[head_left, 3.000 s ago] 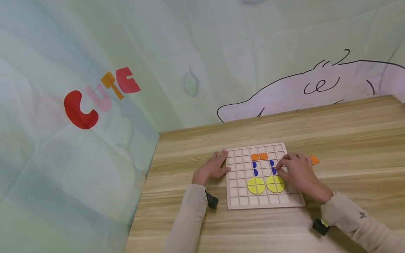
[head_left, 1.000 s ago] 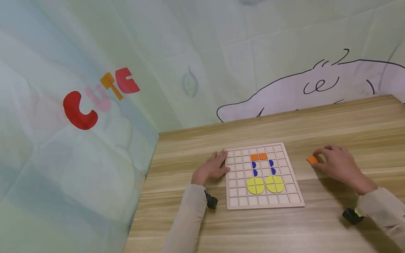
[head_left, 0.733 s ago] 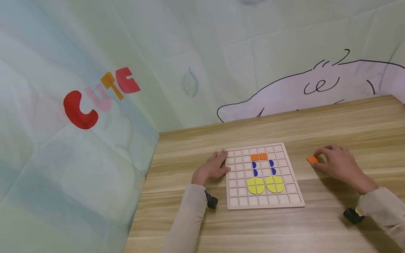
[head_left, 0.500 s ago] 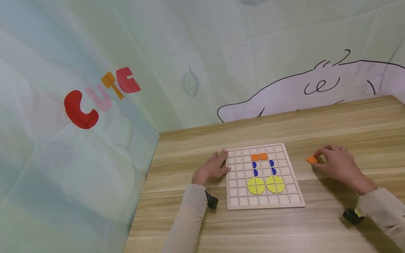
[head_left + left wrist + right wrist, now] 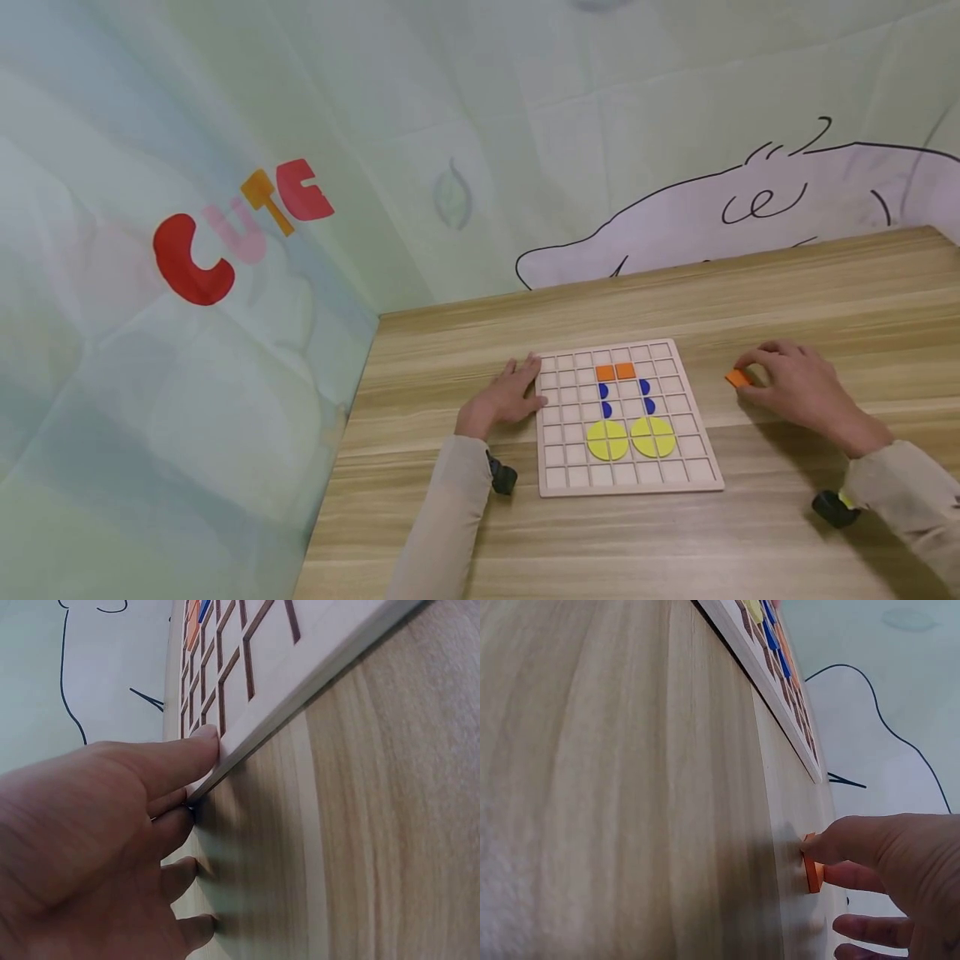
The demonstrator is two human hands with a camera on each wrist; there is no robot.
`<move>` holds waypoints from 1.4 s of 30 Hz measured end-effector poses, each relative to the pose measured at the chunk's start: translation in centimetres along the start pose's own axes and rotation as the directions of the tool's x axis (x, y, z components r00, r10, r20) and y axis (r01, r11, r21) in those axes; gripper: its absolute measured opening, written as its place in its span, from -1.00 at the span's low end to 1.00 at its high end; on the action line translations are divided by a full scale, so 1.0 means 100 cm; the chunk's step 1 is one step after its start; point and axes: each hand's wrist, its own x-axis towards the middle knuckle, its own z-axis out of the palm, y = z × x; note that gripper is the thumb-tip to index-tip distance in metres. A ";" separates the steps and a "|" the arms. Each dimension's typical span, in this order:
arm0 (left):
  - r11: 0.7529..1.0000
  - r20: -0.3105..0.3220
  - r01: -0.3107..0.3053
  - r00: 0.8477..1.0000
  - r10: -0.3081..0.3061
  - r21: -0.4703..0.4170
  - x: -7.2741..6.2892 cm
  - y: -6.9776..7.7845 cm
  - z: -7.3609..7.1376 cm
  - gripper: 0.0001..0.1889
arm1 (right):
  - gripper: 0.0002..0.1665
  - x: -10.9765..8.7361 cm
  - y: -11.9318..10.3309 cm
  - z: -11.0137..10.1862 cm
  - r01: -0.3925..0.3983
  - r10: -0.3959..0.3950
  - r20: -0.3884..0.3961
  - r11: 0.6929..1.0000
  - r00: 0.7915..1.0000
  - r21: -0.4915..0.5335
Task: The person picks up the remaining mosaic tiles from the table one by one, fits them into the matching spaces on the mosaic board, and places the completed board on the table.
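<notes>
A pale wooden grid board lies on the table in the head view. On it are two orange square tiles, several blue half-round tiles and two yellow circles made of quarter tiles. My left hand rests at the board's left edge with its fingers spread; the left wrist view has the thumb on the rim. To the right of the board, my right hand pinches an orange tile between thumb and index finger. In the right wrist view this tile stands close over the tabletop.
The wood-grain table runs up to a fabric backdrop behind it and another on the left. Dark wrist cameras sit on both wrists, the left one beside the board's left edge.
My right hand has left the board's blue tiles, moved right and taken hold of the orange tile on the table. During the last second it has barely moved. The left hand stays put.
</notes>
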 end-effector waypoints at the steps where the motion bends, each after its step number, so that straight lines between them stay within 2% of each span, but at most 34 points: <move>1: 1.000 0.001 0.002 1.000 -0.002 0.001 0.000 0.000 0.000 -0.27 | -0.59 0.000 0.000 0.000 0.000 0.000 0.000 1.000 1.000 0.003; 8: 1.000 0.005 0.011 1.000 -0.011 0.004 0.001 0.000 0.000 -0.27 | -0.60 0.000 -0.003 0.002 0.007 -0.006 -0.021 0.998 1.000 0.059; 17: 1.000 0.013 0.015 1.000 -0.015 0.015 0.000 0.001 0.000 -0.27 | -0.60 0.002 -0.012 0.008 0.004 0.008 -0.134 0.996 0.991 0.085; 23: 1.000 0.016 0.027 1.000 -0.027 0.009 0.000 0.002 -0.001 -0.26 | -0.54 0.008 -0.025 0.010 0.013 0.003 -0.176 0.996 0.984 0.091; 34: 1.000 0.013 0.026 1.000 -0.026 0.006 0.000 0.002 -0.001 -0.27 | -0.57 0.022 -0.058 0.021 0.016 0.003 -0.143 0.991 0.990 0.134; 42: 1.000 0.012 0.026 1.000 -0.026 0.009 0.000 0.002 -0.001 -0.27 | -0.58 0.030 -0.074 0.028 0.036 -0.019 -0.117 0.989 0.993 0.143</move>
